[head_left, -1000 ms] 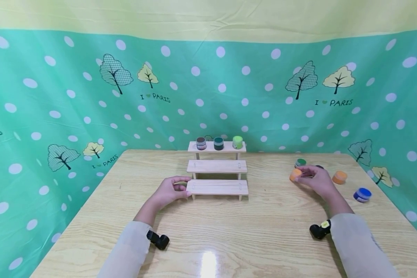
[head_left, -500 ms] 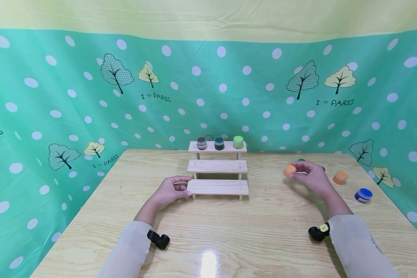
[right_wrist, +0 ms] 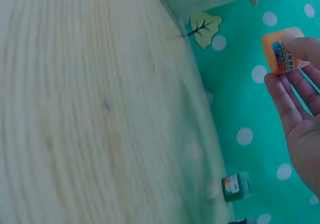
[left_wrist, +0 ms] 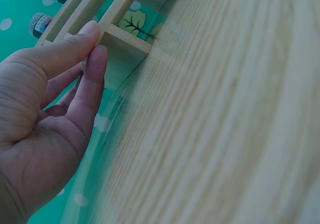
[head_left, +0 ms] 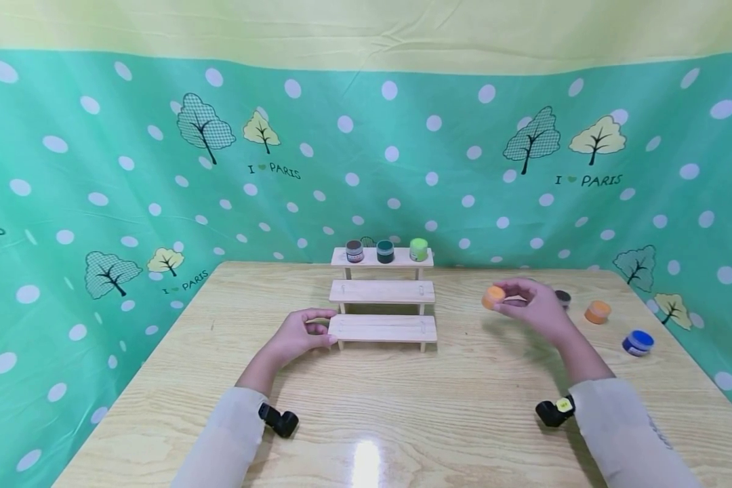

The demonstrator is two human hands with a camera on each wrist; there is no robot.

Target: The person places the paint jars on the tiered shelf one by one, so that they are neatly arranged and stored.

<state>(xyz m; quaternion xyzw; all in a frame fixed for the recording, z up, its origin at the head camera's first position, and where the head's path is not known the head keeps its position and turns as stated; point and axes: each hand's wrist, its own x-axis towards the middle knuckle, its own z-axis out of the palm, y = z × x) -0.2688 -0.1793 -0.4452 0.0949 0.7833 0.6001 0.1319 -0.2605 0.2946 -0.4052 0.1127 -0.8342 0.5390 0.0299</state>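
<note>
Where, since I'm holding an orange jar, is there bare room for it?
Bare: the middle shelf, the bottom shelf beyond your left hand, and the table between the sleeves. Crowded: the top shelf, bearing three jars, and, beyond your right hand, more jars.

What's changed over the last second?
The right hand has carried its pinched orange jar leftward, toward the stand. Nothing was let go. The left hand stays at the stand's lowest step; the top step's three jars and the blue jar stayed put.
</note>
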